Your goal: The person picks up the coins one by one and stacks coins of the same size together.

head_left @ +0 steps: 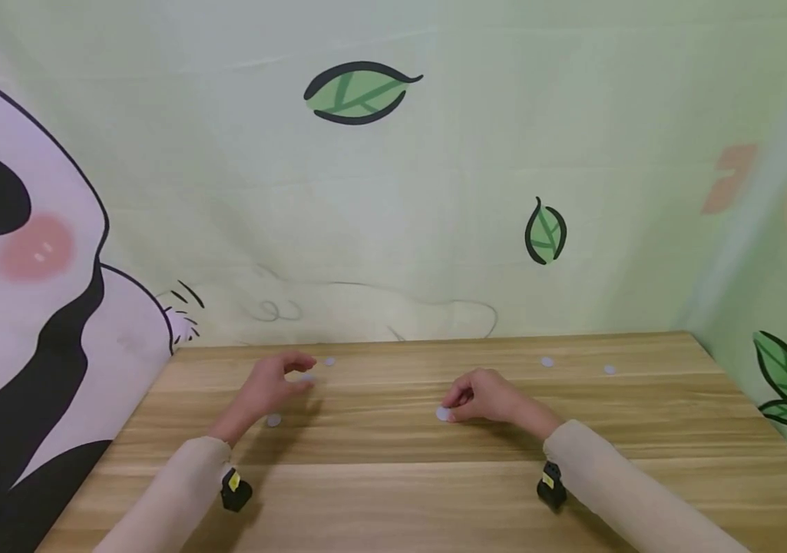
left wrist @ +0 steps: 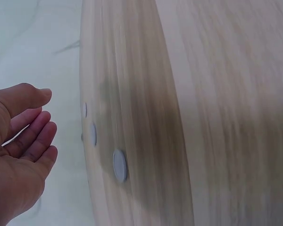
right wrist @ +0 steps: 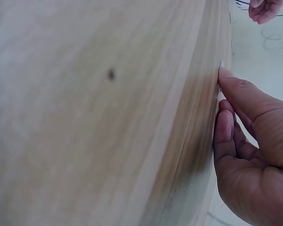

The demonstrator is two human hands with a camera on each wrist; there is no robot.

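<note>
The right hand point(head_left: 486, 397) rests on the wooden surface point(head_left: 434, 491) with its fingertips point(right wrist: 225, 75) pressed down on a small grey disc point(head_left: 442, 414); the thumb and forefinger come together at the disc's edge, so the hand is narrow and pinching at it rather than holding it up. The disc lies flat near the middle of the surface, right under those fingertips. To lift such a thin, flat piece well, I judge it best to slide a nail under the rim or draw the disc a little along the wood until one edge tips up, then close thumb and finger on it; pressing straight down would only pin it.

The left hand point(head_left: 270, 384) hovers over the far left part of the surface, fingers loosely curved and apart, palm turned sideways, holding nothing (the left wrist view shows the palm bare). Close to it lie three more grey discs: one point(head_left: 273, 420) just nearer the person, one point(head_left: 306, 377) by its fingertips, and one point(head_left: 329, 361) beyond, near the back edge. Two further discs point(head_left: 547, 361) point(head_left: 610, 369) sit well apart on the far right. Whether the left fingertips touch their disc, I cannot tell.
</note>
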